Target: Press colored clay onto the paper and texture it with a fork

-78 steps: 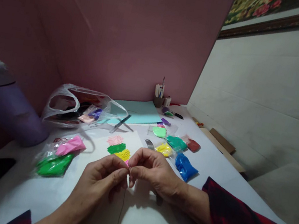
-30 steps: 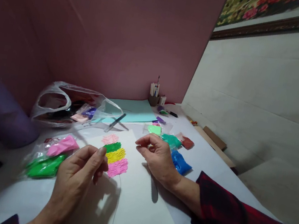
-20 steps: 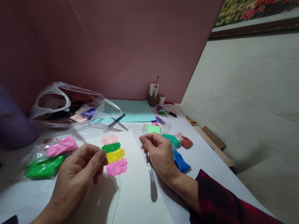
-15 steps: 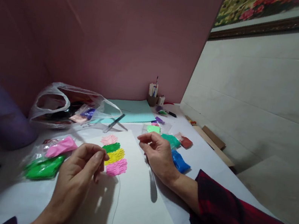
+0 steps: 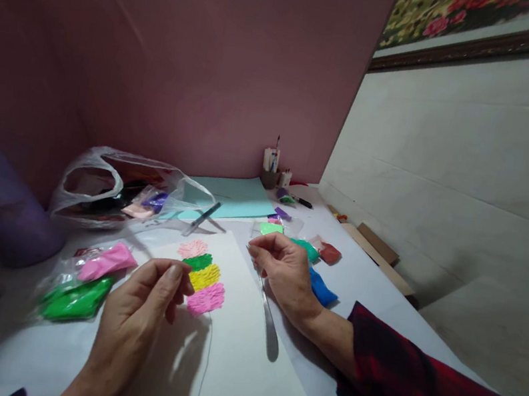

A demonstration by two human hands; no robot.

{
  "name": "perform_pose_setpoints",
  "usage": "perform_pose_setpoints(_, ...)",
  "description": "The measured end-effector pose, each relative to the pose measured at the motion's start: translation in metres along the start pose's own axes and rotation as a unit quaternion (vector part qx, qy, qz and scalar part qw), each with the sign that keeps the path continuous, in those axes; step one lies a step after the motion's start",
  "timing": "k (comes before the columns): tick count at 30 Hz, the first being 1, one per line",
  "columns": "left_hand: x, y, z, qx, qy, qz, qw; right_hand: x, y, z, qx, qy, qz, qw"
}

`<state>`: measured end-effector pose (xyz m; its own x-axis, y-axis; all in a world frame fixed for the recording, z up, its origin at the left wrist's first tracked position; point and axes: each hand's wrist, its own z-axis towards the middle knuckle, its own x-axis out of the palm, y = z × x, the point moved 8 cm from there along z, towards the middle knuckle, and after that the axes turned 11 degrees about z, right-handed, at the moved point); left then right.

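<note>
My left hand [image 5: 141, 312] is over the left part of a white paper sheet [image 5: 243, 384], thumb and fingers pinched together. Whatever is in that pinch is hidden or too small to name. Beside its fingertips, four textured clay patches form a column on the sheet: light pink [image 5: 193, 248], green [image 5: 197, 262], yellow [image 5: 204, 277] and bright pink [image 5: 206, 298]. My right hand [image 5: 285, 272] is closed in a pinch near the sheet's right edge, its contents too small to make out. Below it a metal tool [image 5: 268, 330] with a flat rounded end lies on the sheet, its upper end partly hidden.
Bagged pink clay [image 5: 109, 261] and green clay [image 5: 78, 298] lie at left, near a purple bottle [image 5: 0, 201]. A plastic bag [image 5: 84, 212], a pen [image 5: 203, 217] and turquoise paper [image 5: 239, 195] are behind. Bagged blue clay [image 5: 321, 289] sits by my right hand.
My right hand has shifted slightly right and stays pinched. My left hand has moved a little to the right, still pinched. The clay patches look the same.
</note>
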<state>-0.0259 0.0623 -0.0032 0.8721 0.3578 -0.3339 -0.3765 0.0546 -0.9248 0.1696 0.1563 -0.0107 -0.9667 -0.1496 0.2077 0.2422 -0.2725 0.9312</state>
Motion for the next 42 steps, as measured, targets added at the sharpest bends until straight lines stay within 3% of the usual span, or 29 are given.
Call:
perform_pose_setpoints(8,0.003,0.0,0.0,0.015,0.024,0.022,0.999,-0.008,0.003,0.001,-0.027,-0.03,-0.003,0.999)
perform_pose_setpoints(12,0.004,0.009,0.0,-0.007,0.026,0.001,1.0,-0.009,0.0,0.004,-0.013,-0.043,0.012,0.999)
perform_pose_setpoints(16,0.008,0.014,-0.002,-0.026,0.052,-0.014,0.998,-0.007,0.002,0.003,-0.001,-0.038,0.033,0.999)
perform_pose_setpoints(24,0.013,0.017,0.0,-0.039,0.083,-0.056,0.994,0.001,0.008,-0.004,-0.063,0.013,-0.036,0.997)
perform_pose_setpoints(30,0.008,0.003,0.003,0.035,0.06,0.042,0.997,0.002,0.007,-0.002,-0.03,0.013,-0.002,0.999)
perform_pose_setpoints(34,0.008,-0.004,0.003,0.074,0.052,0.102,0.991,0.004,0.015,-0.005,-0.091,0.026,-0.066,0.993)
perform_pose_setpoints(37,-0.004,-0.007,0.011,0.097,0.019,0.139,0.985,0.005,0.019,-0.007,-0.13,0.032,-0.099,0.986)
perform_pose_setpoints(42,-0.05,-0.009,0.045,0.11,-0.061,0.187,0.974,0.003,0.006,-0.002,-0.05,0.027,-0.022,0.998)
